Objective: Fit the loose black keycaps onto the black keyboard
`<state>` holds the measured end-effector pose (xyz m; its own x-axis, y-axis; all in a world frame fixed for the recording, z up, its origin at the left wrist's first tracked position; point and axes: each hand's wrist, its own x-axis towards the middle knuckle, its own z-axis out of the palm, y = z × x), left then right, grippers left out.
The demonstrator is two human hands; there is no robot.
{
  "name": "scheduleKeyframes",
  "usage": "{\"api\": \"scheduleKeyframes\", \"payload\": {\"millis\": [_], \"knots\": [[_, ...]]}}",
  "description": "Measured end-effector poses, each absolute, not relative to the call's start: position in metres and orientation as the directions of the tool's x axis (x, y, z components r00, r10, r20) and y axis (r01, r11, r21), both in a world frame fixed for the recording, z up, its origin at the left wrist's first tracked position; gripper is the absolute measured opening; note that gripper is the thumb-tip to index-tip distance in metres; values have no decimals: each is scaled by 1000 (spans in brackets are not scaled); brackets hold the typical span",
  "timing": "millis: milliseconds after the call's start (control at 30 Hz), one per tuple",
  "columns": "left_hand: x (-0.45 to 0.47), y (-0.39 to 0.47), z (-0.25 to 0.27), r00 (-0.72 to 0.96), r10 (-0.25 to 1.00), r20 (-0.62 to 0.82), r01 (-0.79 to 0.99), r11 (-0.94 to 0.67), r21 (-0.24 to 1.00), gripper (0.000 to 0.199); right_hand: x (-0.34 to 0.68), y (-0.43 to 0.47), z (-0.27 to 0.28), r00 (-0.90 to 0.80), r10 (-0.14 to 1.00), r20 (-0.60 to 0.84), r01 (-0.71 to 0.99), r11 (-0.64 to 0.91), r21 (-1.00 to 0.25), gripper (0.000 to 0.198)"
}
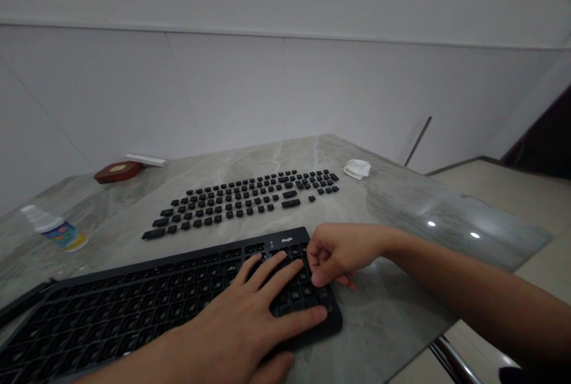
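Found open-socketed keyboard (178, 289) along near left of tabletop (392, 205). Observed left hand (247, 318) resting on its right end, with fingers spread wide. Observed right hand (336, 253) at keyboard's right edge, with fingers curled narrow; cannot tell contents of grip. Recorded black loose keys (238, 197) in rows on keyboard's far side. Noted white cloth (357, 169) right of keys, bottle (57, 231) at left, brown box (118, 172) farther off.

From my remote feed I see dim, grey, slightly soft footage: white glints (431, 223) on the table (397, 200) at right, wide-angle stretching near the edges, murky shadow within the keyboard (147, 298).
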<state>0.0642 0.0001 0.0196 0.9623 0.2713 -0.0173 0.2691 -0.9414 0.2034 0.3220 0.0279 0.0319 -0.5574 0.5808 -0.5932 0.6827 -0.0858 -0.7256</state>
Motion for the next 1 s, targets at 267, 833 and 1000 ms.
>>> {"api": "scheduleKeyframes", "payload": {"millis": [267,833,1000], "knots": [[66,-1,23,959,282,-30,282,-938,199,72,324,27,33,-535,633,-559,701,-37,-712,23],[68,-2,24,974,225,-7,224,-965,138,69,324,26,37,-590,631,-504,710,108,-696,14],[66,-5,25,1000,22,0,22,-1000,20,50,325,26,38,-601,632,-489,720,163,-674,13]]}}
